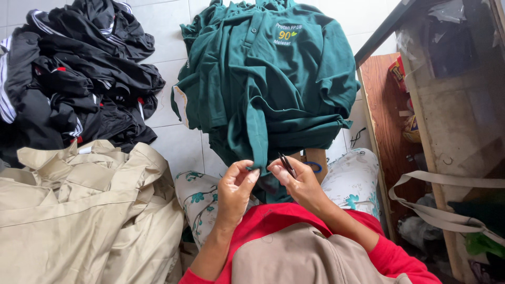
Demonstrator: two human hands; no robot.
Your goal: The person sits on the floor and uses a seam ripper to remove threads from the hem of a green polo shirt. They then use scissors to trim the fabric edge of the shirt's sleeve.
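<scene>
A person sits on the tiled floor (173,142) and looks down at a green polo shirt (268,79) spread across the lap, the collar toward twelve o'clock and a long sleeve or strip of the cloth running down toward six o'clock. The left hand (235,190) pinches the bottom end of that green strip between thumb and forefinger, the fingers closed together on the cloth. The right hand (299,184) sits just beside it, at three o'clock from the left hand, with its fingers curled shut around a small dark snipping tool (287,164) whose tip points up toward eleven o'clock, near the edge of the cloth; whether the tip touches the cloth cannot be told. The two hands nearly meet at the end of the strip.

At nine to eleven o'clock from the hands lies a heap of black clothes (73,79) with white stripes and small red marks. At eight o'clock a pile of beige clothes (79,210) lies on the floor, touching the black heap at its upper edge. Under the hands a white cushion with green flowers (352,184) shows on both sides of the lap. The person wears red sleeves (389,257), and beige cloth (300,257) lies over the knees at six o'clock. At three o'clock stands a wooden shelf (386,105), with a beige strap (436,179) hanging across its lower part.
</scene>
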